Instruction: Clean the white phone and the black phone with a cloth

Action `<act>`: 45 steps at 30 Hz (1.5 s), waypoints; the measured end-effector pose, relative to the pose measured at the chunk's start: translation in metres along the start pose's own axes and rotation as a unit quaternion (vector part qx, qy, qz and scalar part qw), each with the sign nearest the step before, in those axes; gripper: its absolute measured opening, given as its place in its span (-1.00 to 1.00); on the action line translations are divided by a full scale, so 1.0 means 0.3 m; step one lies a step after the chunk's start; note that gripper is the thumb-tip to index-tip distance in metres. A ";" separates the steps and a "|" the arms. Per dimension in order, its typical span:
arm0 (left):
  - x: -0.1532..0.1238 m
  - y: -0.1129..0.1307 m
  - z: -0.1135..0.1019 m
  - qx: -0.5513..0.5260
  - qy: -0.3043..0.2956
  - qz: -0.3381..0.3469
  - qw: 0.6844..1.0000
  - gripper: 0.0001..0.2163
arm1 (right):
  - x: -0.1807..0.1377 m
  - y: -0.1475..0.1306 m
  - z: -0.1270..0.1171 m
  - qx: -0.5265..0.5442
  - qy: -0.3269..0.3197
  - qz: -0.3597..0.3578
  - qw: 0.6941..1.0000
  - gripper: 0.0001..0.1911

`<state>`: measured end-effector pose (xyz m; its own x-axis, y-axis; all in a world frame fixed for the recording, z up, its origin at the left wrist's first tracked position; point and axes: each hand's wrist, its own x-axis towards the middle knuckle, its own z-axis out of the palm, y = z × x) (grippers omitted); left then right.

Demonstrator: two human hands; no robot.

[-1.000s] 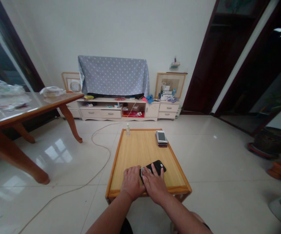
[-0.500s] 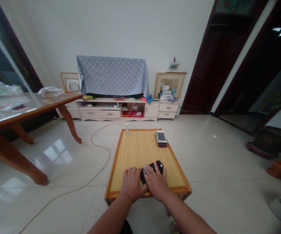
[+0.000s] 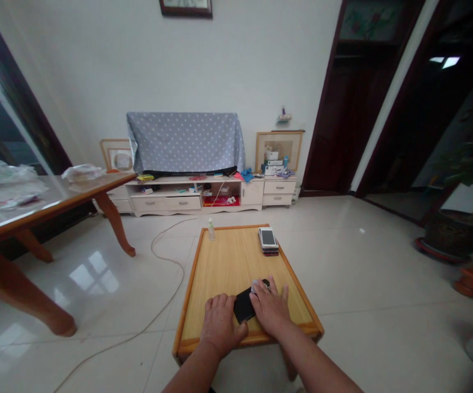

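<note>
A black phone (image 3: 243, 305) lies face unclear, tilted slightly, near the front edge of the small wooden table (image 3: 228, 262). My left hand (image 3: 220, 322) grips its left end, thumb at the near edge and fingers along the far side. Over the phone's right end, my right hand (image 3: 271, 307) presses a pale wipe (image 3: 255, 286) against the surface with fingers stretched forward. Part of the phone is hidden under that hand. Farther back on the right sits a stack of phones or small tablets (image 3: 267, 238), a white one on top.
A small clear bottle (image 3: 211, 230) stands at the table's far left corner. To the left is a larger table (image 3: 109, 183) with plastic bags on it. A cable (image 3: 170, 300) runs over the floor. A white TV cabinet (image 3: 166, 204) lines the wall; a potted plant (image 3: 457, 234) stands right.
My right hand and the wipe have slid toward the phone's right end, baring more of its left part. My left hand keeps its hold. The camera view has tipped up slightly.
</note>
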<state>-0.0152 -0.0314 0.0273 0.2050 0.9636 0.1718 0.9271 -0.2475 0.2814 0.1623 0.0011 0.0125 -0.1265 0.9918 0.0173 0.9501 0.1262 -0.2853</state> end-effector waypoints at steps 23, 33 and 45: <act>-0.012 0.011 -0.047 0.009 -0.069 -0.059 0.996 -0.41 | -0.055 0.010 -0.090 -0.012 -0.031 0.017 0.999 -0.41; -0.014 -0.018 -0.009 -0.017 -0.047 -0.050 0.997 -0.44 | -0.080 0.022 -0.092 -0.003 -0.020 0.009 1.000 -0.39; -0.010 -0.032 0.027 -0.026 -0.013 -0.023 0.999 -0.48 | -0.092 0.053 -0.078 0.007 -0.026 -0.039 0.999 -0.35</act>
<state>-0.0221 -0.0312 0.0166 0.1715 0.9761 0.1338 0.9183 -0.2075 0.3372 0.1875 -0.0238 0.0300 -0.2160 0.9763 -0.0101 0.9324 0.2032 -0.2988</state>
